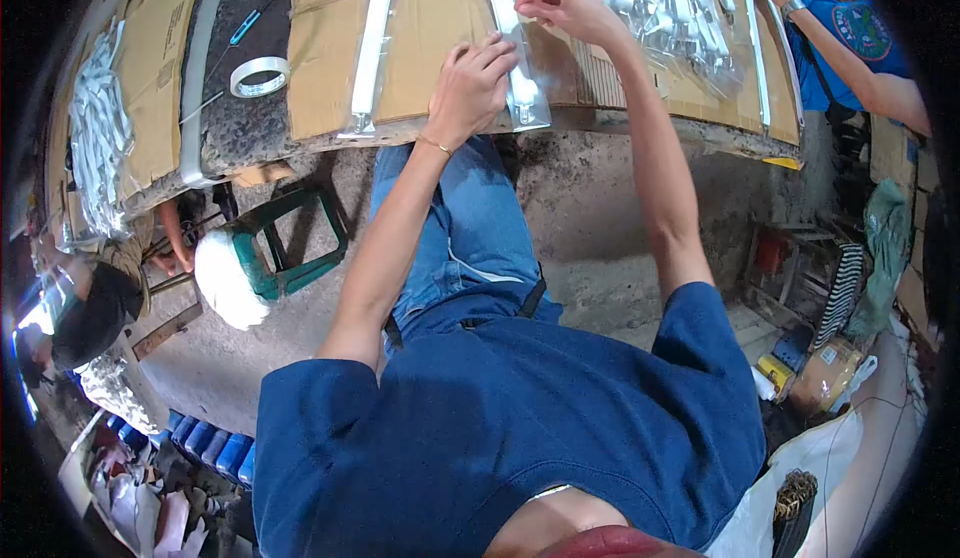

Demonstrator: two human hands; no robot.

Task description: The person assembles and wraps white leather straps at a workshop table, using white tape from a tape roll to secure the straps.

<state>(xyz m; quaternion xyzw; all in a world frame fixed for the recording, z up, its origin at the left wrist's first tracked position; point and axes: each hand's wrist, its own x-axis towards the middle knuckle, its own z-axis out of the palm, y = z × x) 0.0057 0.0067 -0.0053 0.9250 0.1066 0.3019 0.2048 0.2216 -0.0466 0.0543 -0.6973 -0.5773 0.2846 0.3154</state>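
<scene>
A long white strip in a clear plastic sleeve (522,88) lies on the cardboard-covered table (330,58) in front of me. My left hand (470,83) presses down on the sleeve near the table's edge, fingers curled over it. My right hand (570,6) pinches the sleeve higher up, thumb and fingers closed on the plastic. A second bagged white strip (372,43) rests to the left of my hands. Several more bagged strips (665,8) are piled to the right.
A roll of clear tape (259,76) and a blue pen (244,28) sit at the left. Another person's arm in a blue sleeve (850,48) works at the right. A green stool (290,238) stands under the table; someone crouches at far left (95,298).
</scene>
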